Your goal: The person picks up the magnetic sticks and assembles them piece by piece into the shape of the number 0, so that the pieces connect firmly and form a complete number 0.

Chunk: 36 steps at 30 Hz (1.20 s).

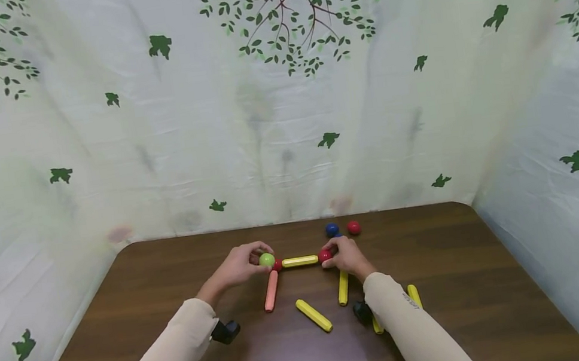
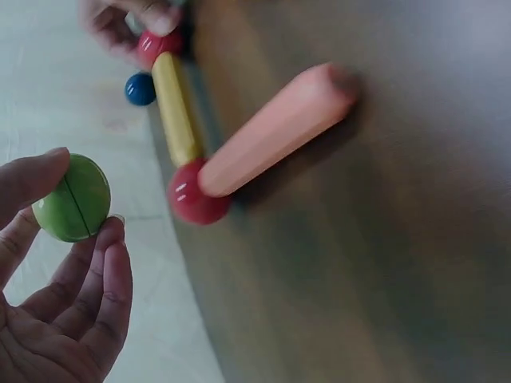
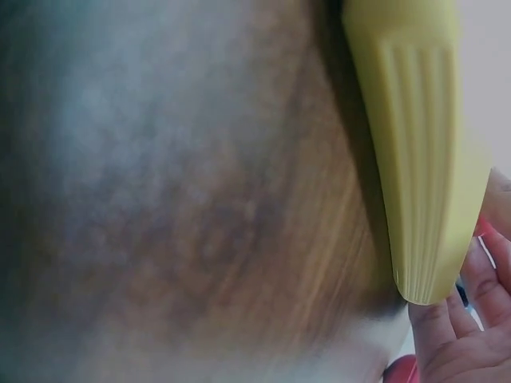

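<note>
In the head view my left hand (image 1: 239, 267) pinches a green ball (image 1: 266, 260) between thumb and fingers. Its seam shows in the left wrist view, where the ball (image 2: 72, 198) is apart from the red ball (image 2: 198, 191) beyond it. That red ball joins a pink stick (image 1: 272, 291) and a yellow stick (image 1: 300, 261). At the yellow stick's other end, my right hand (image 1: 352, 257) holds a second red ball (image 1: 324, 255) by its fingertips. A large yellow stick (image 3: 419, 159) fills the near part of the right wrist view and hides some of that hand.
A blue ball (image 1: 332, 229) and a loose red ball (image 1: 354, 228) sit near the table's back edge. One yellow stick (image 1: 314, 316) lies between the arms, another (image 1: 343, 287) just below the right hand. The right sleeve (image 1: 409, 316) partly covers more yellow sticks (image 1: 414, 295).
</note>
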Each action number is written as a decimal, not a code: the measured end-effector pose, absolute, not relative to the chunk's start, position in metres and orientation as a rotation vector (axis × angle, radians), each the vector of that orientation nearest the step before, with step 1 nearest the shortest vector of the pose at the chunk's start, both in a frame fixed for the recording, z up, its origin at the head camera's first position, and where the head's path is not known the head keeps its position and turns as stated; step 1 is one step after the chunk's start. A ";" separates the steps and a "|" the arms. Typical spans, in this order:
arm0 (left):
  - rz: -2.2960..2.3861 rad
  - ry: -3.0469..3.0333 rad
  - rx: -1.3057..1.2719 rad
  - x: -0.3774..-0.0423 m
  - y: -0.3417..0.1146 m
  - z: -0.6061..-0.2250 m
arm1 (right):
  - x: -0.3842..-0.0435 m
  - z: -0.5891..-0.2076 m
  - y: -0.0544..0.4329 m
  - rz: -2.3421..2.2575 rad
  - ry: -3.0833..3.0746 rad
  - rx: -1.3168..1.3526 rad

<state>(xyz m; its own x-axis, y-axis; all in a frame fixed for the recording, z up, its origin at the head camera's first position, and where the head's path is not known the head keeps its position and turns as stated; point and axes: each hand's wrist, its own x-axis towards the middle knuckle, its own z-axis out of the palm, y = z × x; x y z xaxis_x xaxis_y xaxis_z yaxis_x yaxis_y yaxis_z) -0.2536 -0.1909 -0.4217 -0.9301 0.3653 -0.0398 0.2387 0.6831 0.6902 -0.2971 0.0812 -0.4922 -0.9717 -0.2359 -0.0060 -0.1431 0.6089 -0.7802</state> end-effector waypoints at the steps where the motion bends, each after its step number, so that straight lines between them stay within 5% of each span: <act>1: 1.089 2.707 0.478 -0.249 -0.191 -0.424 | -0.298 -0.493 0.082 -1.302 2.722 -0.320; 19: 1.080 2.669 0.515 -0.195 -0.203 -0.465 | -0.303 -0.495 0.090 -1.287 2.732 -0.308; 36: 1.058 2.751 0.536 -0.180 -0.210 -0.484 | -0.298 -0.493 0.080 -1.301 2.699 -0.303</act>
<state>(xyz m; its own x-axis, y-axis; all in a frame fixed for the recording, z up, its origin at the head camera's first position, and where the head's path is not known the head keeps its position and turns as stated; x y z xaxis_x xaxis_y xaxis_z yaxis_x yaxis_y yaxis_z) -0.1799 -0.2100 -0.4844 -0.9258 0.3780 -0.0079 0.2753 0.6883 0.6711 -0.2985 0.0801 -0.4935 -0.9713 -0.2358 -0.0301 -0.1233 0.6081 -0.7842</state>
